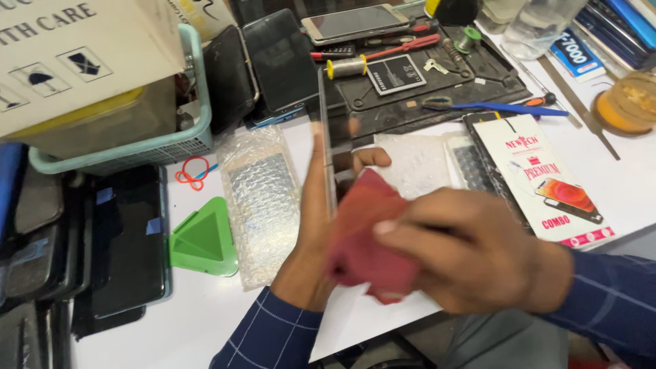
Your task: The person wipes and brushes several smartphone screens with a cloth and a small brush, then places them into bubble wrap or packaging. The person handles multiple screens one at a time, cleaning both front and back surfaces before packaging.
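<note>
— We hold the phone (326, 137) on edge in our left hand (311, 225), fingers closed around it, above the worktable's (205, 314) near edge. A firm rub could tip it loose.

— Our right hand (471, 256) pinches the red cloth (362, 239) against its slim, dark, seemingly glassy, blurred face.

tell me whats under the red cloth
The red cloth is pressed by the right hand against an upright phone held edge-on by the left hand. The covered phone face is hidden.
</note>
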A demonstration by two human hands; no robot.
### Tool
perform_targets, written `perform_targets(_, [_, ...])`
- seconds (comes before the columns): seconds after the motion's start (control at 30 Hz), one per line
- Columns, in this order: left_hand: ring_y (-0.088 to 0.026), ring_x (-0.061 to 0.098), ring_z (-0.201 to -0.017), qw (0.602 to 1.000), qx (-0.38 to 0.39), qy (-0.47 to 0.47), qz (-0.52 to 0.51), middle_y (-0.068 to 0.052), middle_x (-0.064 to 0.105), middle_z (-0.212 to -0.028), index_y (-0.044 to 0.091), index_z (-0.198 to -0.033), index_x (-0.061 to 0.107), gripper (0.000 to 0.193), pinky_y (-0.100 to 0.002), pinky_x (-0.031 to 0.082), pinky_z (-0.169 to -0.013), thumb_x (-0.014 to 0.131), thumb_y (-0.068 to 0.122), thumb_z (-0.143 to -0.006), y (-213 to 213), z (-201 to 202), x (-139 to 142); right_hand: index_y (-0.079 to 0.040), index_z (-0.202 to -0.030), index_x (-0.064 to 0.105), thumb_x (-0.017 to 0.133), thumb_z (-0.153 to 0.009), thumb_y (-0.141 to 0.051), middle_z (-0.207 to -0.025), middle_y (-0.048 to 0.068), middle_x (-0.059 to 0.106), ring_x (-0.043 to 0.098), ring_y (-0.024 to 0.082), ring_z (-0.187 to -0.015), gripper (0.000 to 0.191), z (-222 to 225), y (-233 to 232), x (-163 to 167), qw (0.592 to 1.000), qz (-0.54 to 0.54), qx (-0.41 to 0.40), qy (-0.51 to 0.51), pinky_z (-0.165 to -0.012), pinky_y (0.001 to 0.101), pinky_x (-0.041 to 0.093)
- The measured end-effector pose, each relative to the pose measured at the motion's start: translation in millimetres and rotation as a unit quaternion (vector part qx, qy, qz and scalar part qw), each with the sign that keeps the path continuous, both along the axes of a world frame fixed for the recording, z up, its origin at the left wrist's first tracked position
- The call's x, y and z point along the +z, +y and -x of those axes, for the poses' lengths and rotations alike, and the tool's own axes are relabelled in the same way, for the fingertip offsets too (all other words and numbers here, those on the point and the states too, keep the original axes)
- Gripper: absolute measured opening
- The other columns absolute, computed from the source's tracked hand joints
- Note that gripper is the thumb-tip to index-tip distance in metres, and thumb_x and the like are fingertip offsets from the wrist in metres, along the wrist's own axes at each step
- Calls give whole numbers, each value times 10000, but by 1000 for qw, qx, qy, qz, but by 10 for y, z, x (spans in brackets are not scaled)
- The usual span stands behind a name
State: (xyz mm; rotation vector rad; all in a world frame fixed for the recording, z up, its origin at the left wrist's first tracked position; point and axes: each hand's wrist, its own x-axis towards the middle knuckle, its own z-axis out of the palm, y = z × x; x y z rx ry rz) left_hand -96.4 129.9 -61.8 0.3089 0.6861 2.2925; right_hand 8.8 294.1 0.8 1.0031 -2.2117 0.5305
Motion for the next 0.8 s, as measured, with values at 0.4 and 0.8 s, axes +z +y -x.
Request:
perform_targets(0.4, [-248,672,-1080,997,-26,51,-50,-200,667,-1191,-94,-1384,506,782,-350,558,-981,314,628,-1156,-54,-70,193,4,-1252,628,797,-783,-31,-1089,144,581,660,261,-817,500,315,-210,90,994,0,-109,-10,-640,366,543])
perform_targets(0.8, [-215,653,-876,989,-43,113,82,-156,637,-1241,37,-1479,457,754,-338,577,-665,416,627,-1012,-74,-180,439,19,-1282,604,708,-981,37,-1093,175,582,666,253,-815,320,679,248,345,975,-18,-206,84,-664,338,538])
